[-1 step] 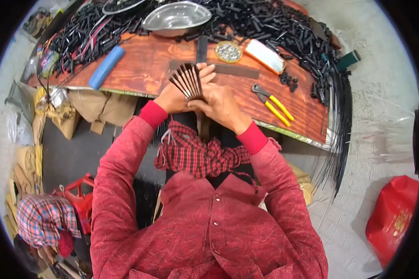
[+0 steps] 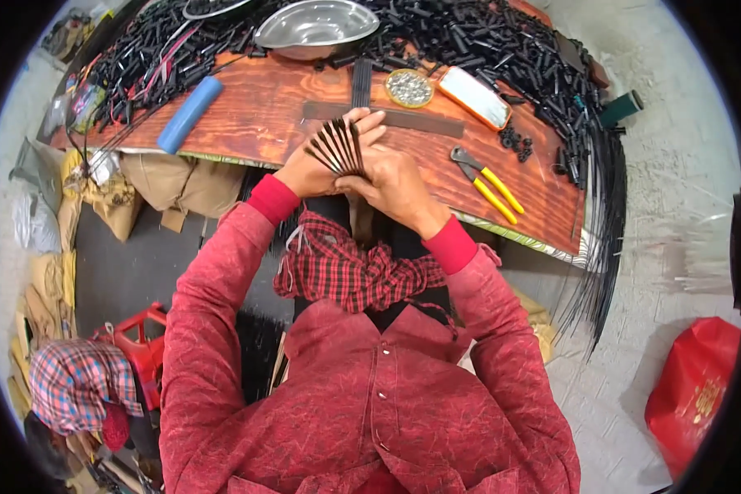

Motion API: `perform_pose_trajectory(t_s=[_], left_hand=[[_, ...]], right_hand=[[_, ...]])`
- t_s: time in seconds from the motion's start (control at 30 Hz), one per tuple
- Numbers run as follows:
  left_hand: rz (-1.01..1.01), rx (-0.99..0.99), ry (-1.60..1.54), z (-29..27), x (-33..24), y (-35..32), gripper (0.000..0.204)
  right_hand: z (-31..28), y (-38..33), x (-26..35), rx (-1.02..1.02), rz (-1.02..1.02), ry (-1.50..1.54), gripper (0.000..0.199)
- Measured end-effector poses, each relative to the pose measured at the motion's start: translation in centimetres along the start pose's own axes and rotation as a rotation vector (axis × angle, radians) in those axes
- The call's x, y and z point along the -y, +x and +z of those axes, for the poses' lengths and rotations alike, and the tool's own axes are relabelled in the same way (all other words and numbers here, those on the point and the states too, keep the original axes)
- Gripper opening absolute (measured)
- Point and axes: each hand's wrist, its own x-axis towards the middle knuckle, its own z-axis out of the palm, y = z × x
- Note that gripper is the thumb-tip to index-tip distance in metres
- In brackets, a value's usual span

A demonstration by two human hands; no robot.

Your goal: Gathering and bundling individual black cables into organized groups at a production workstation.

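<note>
A small bundle of thin dark strips (image 2: 335,150) is spread like a fan above the table's near edge. Its lower ends come together at my right thumb, and my right hand (image 2: 397,183) is closed on them. Behind the strips lies my left hand (image 2: 303,171), its palm under the bundle and its fingertips reaching out past the far side. The strips partly hide the left fingers and thumb. Just beyond both hands a flat dark bar (image 2: 424,123) lies across the table, and a bundle of black strips (image 2: 361,82) stretches away from it.
On the wooden table (image 2: 263,123) are yellow-handled pliers (image 2: 487,185), a dish of small metal pieces (image 2: 409,88), a white-and-orange box (image 2: 474,97), a blue roll (image 2: 190,114) and a steel bowl (image 2: 317,29). Black parts (image 2: 469,37) heap the far edge. Another person (image 2: 82,385) is at lower left.
The whole view has shifted slightly. The strips look turned a little between my hands, and both hands keep their hold.
</note>
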Motion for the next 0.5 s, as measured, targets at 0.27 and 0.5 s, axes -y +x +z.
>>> perform_pose_trajectory(t_s=[0.27, 0.5], left_hand=[[0.040, 0.064, -0.051, 0.9, 1.0, -0.4, 0.084], [-0.007, -0.014, -0.053, 1.2, 1.2, -0.8, 0.082]], right_hand=[[0.9, -0.5, -2.0, -0.002, 0.069, 0.250, 0.020], [0.4, -0.3, -2.2, 0.022, 0.052, 0.244, 0.015]])
